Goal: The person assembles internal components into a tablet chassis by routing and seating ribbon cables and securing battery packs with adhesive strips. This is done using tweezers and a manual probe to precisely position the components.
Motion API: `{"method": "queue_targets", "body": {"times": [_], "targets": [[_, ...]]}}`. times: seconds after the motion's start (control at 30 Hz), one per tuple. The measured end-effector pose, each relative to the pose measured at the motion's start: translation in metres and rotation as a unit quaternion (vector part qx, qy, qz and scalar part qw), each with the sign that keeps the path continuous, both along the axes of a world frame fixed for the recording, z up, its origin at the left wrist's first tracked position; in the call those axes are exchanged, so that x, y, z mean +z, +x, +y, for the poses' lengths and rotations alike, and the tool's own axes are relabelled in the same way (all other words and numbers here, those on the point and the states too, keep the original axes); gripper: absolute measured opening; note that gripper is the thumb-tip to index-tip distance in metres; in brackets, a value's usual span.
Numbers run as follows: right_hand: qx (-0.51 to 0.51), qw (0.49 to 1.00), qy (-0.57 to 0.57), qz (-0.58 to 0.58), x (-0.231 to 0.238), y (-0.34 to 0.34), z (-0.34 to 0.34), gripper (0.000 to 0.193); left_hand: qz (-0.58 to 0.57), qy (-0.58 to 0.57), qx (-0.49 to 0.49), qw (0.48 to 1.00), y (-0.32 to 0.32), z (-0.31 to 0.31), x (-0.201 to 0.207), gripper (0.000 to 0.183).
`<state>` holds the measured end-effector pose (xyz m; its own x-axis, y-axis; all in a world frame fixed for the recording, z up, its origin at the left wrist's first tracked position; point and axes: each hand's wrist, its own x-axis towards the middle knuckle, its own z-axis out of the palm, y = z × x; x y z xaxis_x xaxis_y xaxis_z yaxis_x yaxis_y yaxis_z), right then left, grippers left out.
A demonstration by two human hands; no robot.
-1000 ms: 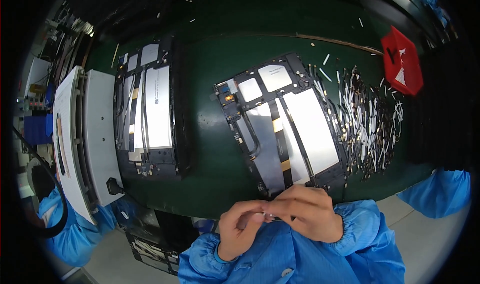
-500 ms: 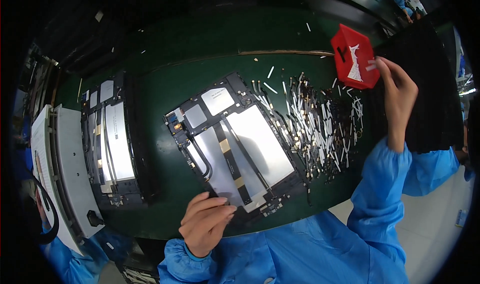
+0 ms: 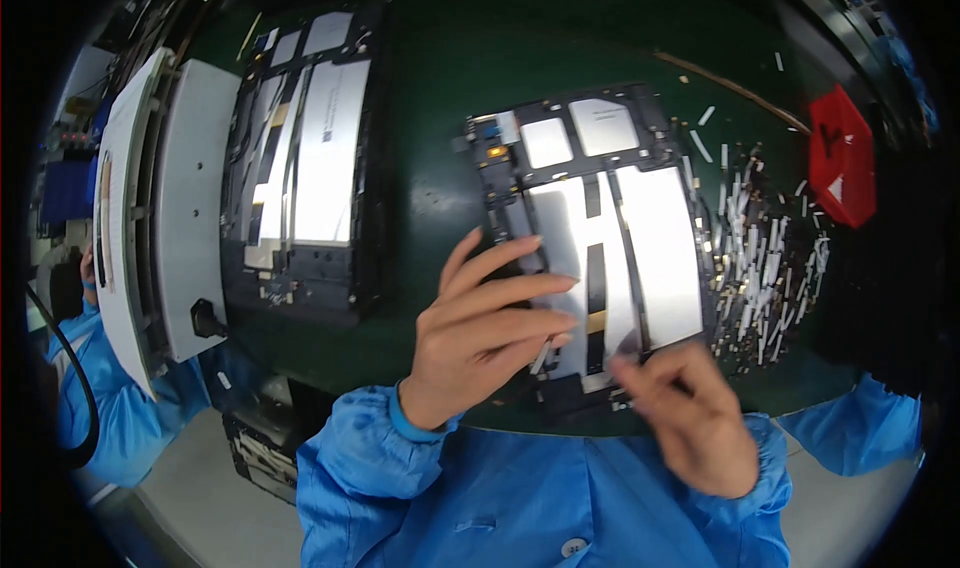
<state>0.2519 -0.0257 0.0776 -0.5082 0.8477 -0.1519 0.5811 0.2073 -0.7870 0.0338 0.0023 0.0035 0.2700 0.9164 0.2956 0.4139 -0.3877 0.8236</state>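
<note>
An opened tablet (image 3: 655, 253) with a black frame, silver plates and dark ribbon cables lies in front of me. My left hand (image 3: 485, 333) rests over its lower left side, fingers stretched out and apart. By its thumb is a small pale strip (image 3: 543, 356); I cannot tell whether it is held. At the tablet's lower end my right hand (image 3: 690, 413) is closed, thumb and forefinger together at the foot of the ribbon cable (image 3: 596, 308). It is blurred, and what the fingertips pinch is hidden.
A second opened tablet (image 3: 330, 158) lies to the left, next to a white box-shaped device (image 3: 200, 208) with a black plug. Right of my tablet is a heap of small strips and flex cables (image 3: 765, 268), with a red bin (image 3: 842, 158) beyond. Other people's blue sleeves (image 3: 860, 423) show at the sides.
My right hand has come from the red bin, where it held a small pale strip, down to the tablet's lower end. My left hand has spread over the tablet's side. The view has swung left.
</note>
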Motion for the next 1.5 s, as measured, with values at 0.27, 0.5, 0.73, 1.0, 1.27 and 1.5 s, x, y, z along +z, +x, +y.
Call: {"method": "queue_targets", "body": {"times": [0.27, 0.5, 0.73, 1.0, 1.27, 1.5], "targets": [[-0.016, 0.976, 0.209, 0.058, -0.053, -0.024, 0.002, 0.025, -0.035, -0.013, 0.012, 0.999, -0.002, -0.001, -0.005, 0.013], [0.012, 0.97, 0.243, -0.012, -0.058, -0.027, 0.0, 0.023, -0.045, -0.033, -0.004, 0.998, -0.004, 0.0, -0.009, 0.019], [0.055, 0.963, 0.263, -0.02, -0.058, -0.027, 0.004, 0.025, -0.054, -0.027, 0.004, 0.998, -0.004, 0.002, -0.008, 0.013], [0.061, 0.963, 0.262, -0.021, -0.058, -0.025, 0.004, 0.025, 0.078, 0.024, -0.006, 0.997, 0.005, 0.025, 0.003, 0.01], [0.049, 0.966, 0.255, -0.014, -0.057, -0.027, 0.003, 0.03, 0.062, 0.012, 0.022, 0.998, 0.007, 0.026, -0.007, 0.013], [0.051, 0.965, 0.256, -0.014, -0.059, -0.025, 0.006, 0.024, 0.06, 0.0, 0.025, 0.998, 0.007, 0.027, -0.008, 0.013]]}}
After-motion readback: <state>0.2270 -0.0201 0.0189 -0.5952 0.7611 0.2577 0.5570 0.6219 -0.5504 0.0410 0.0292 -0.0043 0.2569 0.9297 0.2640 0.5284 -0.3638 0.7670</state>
